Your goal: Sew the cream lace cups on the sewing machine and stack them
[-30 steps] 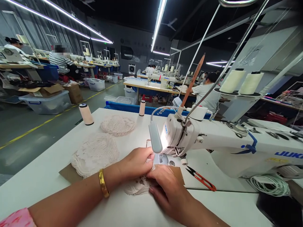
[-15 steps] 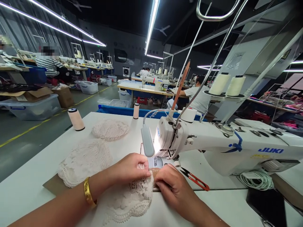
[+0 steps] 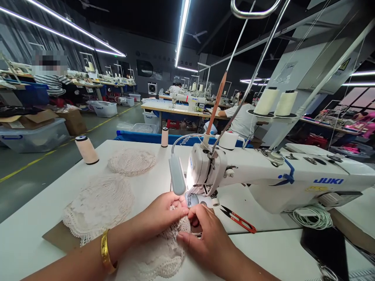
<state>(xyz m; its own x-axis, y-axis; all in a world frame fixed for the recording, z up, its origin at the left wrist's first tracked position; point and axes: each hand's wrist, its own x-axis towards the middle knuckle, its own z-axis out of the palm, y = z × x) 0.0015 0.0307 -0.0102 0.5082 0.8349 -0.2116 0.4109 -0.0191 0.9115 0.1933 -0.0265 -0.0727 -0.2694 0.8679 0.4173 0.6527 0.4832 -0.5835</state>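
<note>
Pale lace fabric (image 3: 164, 253) hangs from my left hand (image 3: 168, 212), whose thumb and fingers pinch its upper edge just in front of the needle area. My right hand (image 3: 205, 234) is at the right edge of the same lace, its thumb pressing on the fabric and its index finger near my left thumb. Both hands are close together below the lit head of a white sewing machine (image 3: 202, 168). Further left lie a lace pile (image 3: 99, 203) on brown card and another lace pile (image 3: 131, 160) behind it.
Red-handled thread snips (image 3: 238, 219) lie right of my hands. Two peach thread cones, one at the left (image 3: 87, 150) and one at the back (image 3: 164, 137), stand on the white table (image 3: 32, 218). A black phone-like object (image 3: 325, 249) lies at the right. People sit at machines beyond.
The view has shifted slightly. My right thumb has moved left onto the lace, and the right index finger has come up near my left thumb. The brown strip between the hands is now mostly hidden.
</note>
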